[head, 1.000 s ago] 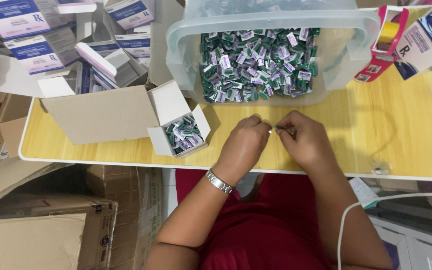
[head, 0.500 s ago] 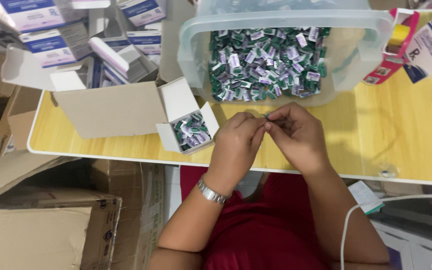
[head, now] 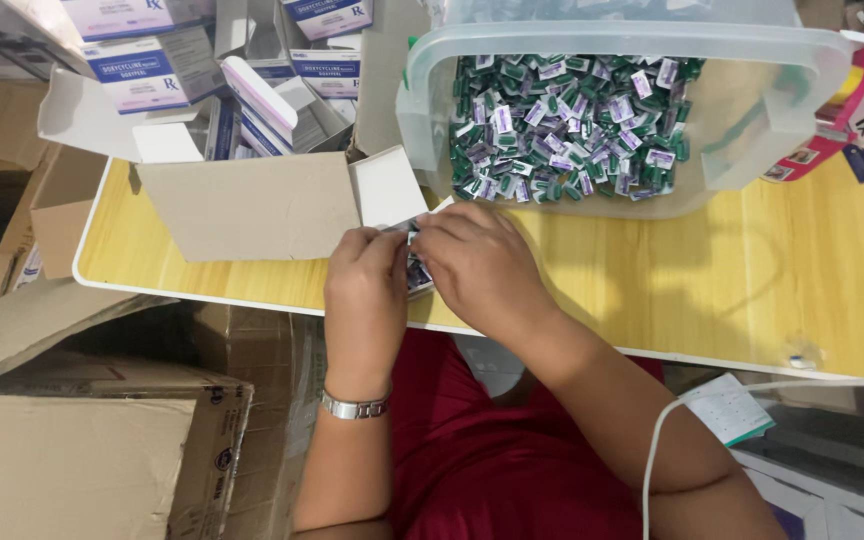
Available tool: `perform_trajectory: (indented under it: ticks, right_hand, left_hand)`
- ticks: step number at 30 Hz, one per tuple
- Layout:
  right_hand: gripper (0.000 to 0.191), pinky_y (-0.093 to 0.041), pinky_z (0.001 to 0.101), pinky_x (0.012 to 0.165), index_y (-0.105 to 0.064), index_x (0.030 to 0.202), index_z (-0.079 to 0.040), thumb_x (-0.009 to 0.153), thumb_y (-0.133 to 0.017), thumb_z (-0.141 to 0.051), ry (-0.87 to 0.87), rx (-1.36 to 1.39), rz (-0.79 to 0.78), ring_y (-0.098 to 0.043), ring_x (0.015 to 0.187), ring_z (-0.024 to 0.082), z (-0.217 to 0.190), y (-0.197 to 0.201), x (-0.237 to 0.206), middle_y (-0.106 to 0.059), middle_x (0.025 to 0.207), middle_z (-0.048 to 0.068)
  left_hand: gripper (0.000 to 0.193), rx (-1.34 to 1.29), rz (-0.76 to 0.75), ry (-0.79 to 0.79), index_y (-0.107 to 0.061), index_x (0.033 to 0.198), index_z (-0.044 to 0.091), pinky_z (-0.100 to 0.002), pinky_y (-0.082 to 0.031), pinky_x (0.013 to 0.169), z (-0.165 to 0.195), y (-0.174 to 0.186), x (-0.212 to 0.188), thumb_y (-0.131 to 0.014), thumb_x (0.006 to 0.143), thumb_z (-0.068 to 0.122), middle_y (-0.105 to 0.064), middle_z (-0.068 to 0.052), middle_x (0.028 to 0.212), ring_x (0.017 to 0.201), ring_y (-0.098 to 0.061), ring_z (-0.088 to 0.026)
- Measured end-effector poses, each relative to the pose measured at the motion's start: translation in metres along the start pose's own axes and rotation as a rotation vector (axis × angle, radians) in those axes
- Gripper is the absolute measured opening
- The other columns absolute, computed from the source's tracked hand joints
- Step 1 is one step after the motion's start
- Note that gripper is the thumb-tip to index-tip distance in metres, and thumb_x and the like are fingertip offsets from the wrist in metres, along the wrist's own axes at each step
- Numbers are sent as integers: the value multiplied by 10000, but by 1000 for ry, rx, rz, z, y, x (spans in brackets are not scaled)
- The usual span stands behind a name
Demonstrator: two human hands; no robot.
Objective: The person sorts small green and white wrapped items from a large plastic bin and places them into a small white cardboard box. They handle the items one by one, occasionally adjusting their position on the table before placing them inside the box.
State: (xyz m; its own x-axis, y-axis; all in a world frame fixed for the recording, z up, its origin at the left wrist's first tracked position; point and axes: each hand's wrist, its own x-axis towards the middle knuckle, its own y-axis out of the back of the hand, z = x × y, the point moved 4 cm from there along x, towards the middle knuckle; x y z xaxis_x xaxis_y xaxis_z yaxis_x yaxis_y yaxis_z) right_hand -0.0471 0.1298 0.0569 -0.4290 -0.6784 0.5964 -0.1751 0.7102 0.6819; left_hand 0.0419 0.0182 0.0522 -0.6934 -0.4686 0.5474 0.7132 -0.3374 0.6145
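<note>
Pale wood-grain table [head: 712,290] carries a clear plastic tub [head: 432,110] of glossy green and purple packets [head: 572,125]; both hands have drifted left from beneath it. Now the left hand [head: 364,290] and right hand [head: 477,265], fingertips pinched on one small packet [head: 399,229], cover the open white cardboard box [head: 390,190].

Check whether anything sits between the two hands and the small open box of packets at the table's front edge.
Nothing visible does. The left hand and right hand meet directly over the small open box, covering most of it; the clear tub of packets stands behind, apart.
</note>
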Motion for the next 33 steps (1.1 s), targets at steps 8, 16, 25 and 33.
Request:
perform_trajectory:
  ticks: [8,16,25,33]
  right_hand:
    - [294,-458,479,1096,-757,1206,-124,934,-695,-30,-163,-245,12,-574,1271,394,83,40,-2,-656,1377,154]
    - [491,-458,512,964,-754,1224,-97,739,-819,-134,-300,-518,-85,-566,1144,416,124,73,-26,-636,1336,183]
    - [127,-502,458,963,-733,998,-24,871,-722,-19,-336,-251,-115,-638,1068,374,125,69,-51,-695,1068,148]
    - [170,-567,382,817,-718,1008,-14,839,-716,0,-444,46,-36,-690,1006,321,100,65,-82,-694,1128,146]
  left_hand:
    - [198,5,31,-112,-749,1094,17,-440,-523,866,15,0,2,-728,897,20,-699,-145,1060,989,-645,-354]
    - [112,-243,9,-338,-719,973,41,-394,-512,736,66,-18,-20,-780,888,80,-663,-107,1021,828,-630,-272]
    - [99,-350,-221,-312,-714,994,36,-419,-545,828,73,-74,-37,-725,901,66,-643,-111,983,940,-642,-313]
    - [322,-178,-250,-204,-690,1181,24,-474,-480,978,46,-102,-35,-719,868,90,-625,-164,1181,1118,-590,-365]
